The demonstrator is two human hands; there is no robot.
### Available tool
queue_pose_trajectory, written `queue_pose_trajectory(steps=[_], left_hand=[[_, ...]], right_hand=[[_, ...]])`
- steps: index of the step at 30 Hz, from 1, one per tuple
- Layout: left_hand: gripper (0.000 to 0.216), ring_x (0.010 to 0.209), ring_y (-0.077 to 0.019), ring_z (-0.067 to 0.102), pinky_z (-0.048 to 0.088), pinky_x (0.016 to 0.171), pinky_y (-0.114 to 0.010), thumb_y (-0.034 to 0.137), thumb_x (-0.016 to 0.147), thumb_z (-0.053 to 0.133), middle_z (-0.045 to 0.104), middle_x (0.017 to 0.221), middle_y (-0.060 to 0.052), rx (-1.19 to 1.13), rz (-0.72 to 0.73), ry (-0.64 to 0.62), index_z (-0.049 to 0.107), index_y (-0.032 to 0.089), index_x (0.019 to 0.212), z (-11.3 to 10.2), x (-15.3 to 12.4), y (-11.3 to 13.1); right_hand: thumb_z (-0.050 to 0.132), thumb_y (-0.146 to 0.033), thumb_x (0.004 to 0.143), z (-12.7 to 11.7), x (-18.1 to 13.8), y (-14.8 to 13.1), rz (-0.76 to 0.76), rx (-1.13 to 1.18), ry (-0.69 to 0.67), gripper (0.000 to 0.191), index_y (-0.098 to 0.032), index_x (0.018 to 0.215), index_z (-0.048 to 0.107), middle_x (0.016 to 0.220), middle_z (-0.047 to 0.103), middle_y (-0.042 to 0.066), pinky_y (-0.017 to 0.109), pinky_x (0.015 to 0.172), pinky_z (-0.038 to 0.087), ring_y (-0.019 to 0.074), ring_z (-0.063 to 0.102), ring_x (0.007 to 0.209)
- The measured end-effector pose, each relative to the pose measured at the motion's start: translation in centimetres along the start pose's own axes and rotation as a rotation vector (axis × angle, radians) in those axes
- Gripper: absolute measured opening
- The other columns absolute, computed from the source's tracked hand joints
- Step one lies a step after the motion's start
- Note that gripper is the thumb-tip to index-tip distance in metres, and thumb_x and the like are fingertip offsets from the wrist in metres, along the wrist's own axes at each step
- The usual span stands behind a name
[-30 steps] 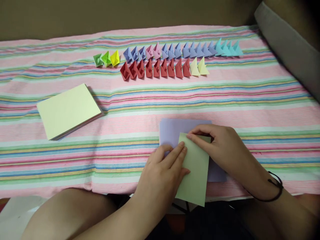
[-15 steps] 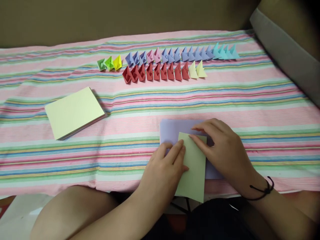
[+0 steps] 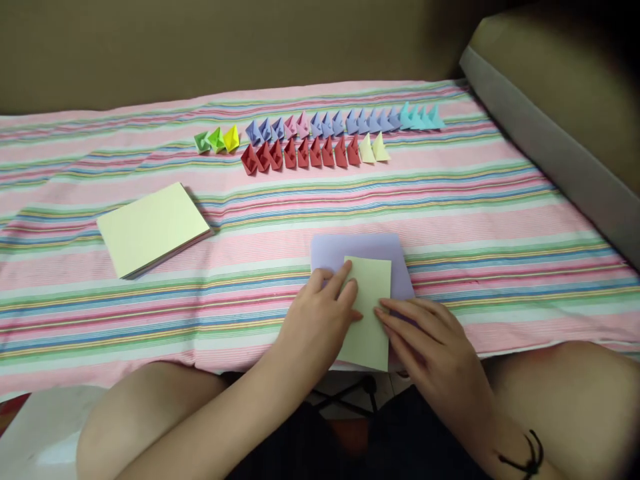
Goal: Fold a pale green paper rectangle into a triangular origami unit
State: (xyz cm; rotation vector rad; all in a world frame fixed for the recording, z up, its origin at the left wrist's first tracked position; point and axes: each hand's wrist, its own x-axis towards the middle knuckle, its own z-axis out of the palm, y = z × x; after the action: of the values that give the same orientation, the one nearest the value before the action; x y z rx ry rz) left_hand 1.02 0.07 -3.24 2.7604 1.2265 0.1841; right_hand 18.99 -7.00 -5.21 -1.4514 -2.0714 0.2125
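Note:
A folded pale yellow-green sheet of paper (image 3: 373,287) lies upright over a light purple pad (image 3: 357,245), its lower end reaching the cloth's front edge. My left hand (image 3: 317,313) holds the sheet down along its left side, fingers bent and tips on the paper. At the sheet's right edge, my right hand (image 3: 435,347) is closed, fingers together and tips pressed on the paper. A black cord bracelet (image 3: 531,457) circles the right wrist. Part of the pad is hidden beneath the sheet and hands.
Two rows of small folded paper pieces stand farther back, with red ones (image 3: 303,155), purple ones (image 3: 370,121) and turquoise ones (image 3: 423,119). A stack of pale yellow paper (image 3: 155,227) lies at left on the striped cloth (image 3: 250,253). A cushioned armrest (image 3: 540,133) borders the right.
My right hand has moved down from the sheet's top right corner to the middle of its right edge. My left hand stays on the sheet. The camera view has shifted a little.

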Motion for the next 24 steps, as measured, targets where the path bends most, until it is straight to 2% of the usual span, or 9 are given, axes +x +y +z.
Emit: queue_pose_trajectory(steps=[6,10,17,24], left_hand=[[0.024,0.101,-0.0241,0.052,0.046,0.091,-0.037,0.026,0.085,0.061,0.05,0.139,-0.012,0.003,0.01,0.005,0.058,0.012,0.104,-0.31,0.16,0.02],[0.021,0.099,-0.0242,0.053,0.046,0.089,-0.038,0.025,0.084,0.062,0.053,0.135,-0.014,0.027,0.039,0.022,0.059,0.011,0.099,-0.38,0.26,-0.02],[0.019,0.098,-0.0247,0.055,0.047,0.088,-0.037,0.027,0.084,0.061,0.057,0.131,-0.012,0.06,0.091,0.073,0.061,0.012,0.096,-0.07,0.24,-0.17],[0.027,0.098,-0.0248,0.054,0.046,0.089,-0.037,0.028,0.084,0.062,0.053,0.136,-0.013,0.04,0.053,0.041,0.059,0.01,0.103,0.0,0.3,-0.22]], right_hand=[[0.062,-0.01,0.084,0.64,-0.49,-0.74,0.085,0.0,0.147,0.018,-0.016,0.099,0.069,0.101,0.069,0.008,0.044,0.083,0.048,0.0223,0.055,0.094],[0.064,-0.012,0.083,0.68,-0.58,-0.89,0.101,-0.018,0.193,0.015,-0.017,0.095,0.07,0.096,0.068,0.008,0.043,0.08,0.048,0.022,0.055,0.09],[0.063,-0.016,0.084,0.74,-0.69,-0.76,0.109,-0.039,0.191,0.014,-0.015,0.094,0.072,0.088,0.063,0.009,0.04,0.074,0.048,0.0209,0.054,0.084],[0.064,-0.02,0.084,0.69,-0.74,-0.36,0.132,-0.076,0.163,0.017,-0.017,0.098,0.072,0.088,0.062,0.007,0.039,0.075,0.046,0.0205,0.052,0.084]])
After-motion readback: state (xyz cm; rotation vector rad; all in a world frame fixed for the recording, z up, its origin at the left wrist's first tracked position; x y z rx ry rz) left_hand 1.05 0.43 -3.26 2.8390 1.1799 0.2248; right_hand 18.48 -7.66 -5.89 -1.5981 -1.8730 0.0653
